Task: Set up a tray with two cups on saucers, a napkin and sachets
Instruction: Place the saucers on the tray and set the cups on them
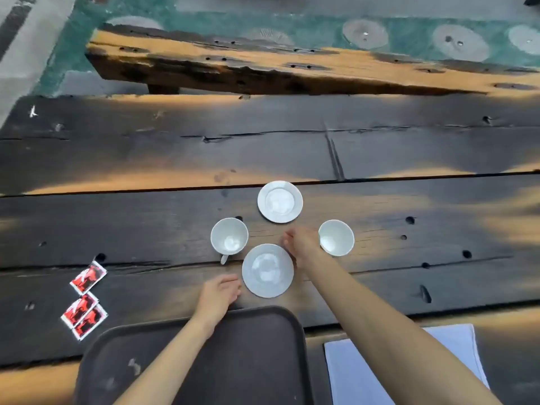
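White china, two round saucers (280, 202) (267, 270) and two cups (229, 236) (336, 237), sits on the dark plank worktop (409, 147) beyond an unloaded dark plastic tray (251, 361), red sachets (84, 299) and pale folded napkin (403, 363) aside, as both hands (218, 292) (301, 244), loosely spread and holding nothing, flank the nearer saucer.

Nothing is reading clearly for you here. The three red sachets (85, 300) lying on the bench (146, 229) are showing a dark print on their fronts, but it is coming through too blurred to make out any word, brand or number.
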The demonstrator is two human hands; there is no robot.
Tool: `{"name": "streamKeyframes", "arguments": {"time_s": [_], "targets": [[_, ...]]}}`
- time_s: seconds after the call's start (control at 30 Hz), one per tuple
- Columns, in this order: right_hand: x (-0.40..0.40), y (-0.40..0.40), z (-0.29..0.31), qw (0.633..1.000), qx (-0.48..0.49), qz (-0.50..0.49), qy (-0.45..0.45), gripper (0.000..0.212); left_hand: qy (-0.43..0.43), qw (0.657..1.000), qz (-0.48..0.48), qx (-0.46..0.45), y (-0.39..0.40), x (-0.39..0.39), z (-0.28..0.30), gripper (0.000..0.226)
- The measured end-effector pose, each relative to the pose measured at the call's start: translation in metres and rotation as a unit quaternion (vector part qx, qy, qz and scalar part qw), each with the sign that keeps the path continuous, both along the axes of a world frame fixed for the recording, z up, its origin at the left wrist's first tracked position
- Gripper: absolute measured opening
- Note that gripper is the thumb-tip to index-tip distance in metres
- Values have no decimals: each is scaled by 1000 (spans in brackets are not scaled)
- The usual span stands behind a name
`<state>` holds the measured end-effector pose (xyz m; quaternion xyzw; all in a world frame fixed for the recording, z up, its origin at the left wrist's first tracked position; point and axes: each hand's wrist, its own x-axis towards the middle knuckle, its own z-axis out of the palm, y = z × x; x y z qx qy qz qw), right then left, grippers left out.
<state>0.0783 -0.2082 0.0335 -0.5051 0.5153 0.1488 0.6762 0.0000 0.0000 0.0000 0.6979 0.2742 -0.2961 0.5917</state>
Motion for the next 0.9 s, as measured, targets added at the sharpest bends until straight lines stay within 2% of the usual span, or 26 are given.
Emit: {"name": "streamKeyframes", "arguments": {"time_s": [0.23,0.37,0.5,0.7,0.9], "targets": [[37,-2,-20,994,12,-105,15,17,14,999,49,15,-18,13,-13,10],[38,0,-24,996,16,-84,18,24,22,997,75,-6,-22,11,-18,10],[42,6,-15,983,22,-180,40,25,25,991,122,-44,-25,6,-15,10],[34,9,9,983,28,-182,21,14,3,990,129,-56,-29,0,-1,21],[-7,4,47,984,42,-173,-31,17,-25,988,134,-77,-13,-20,24,12]]}}
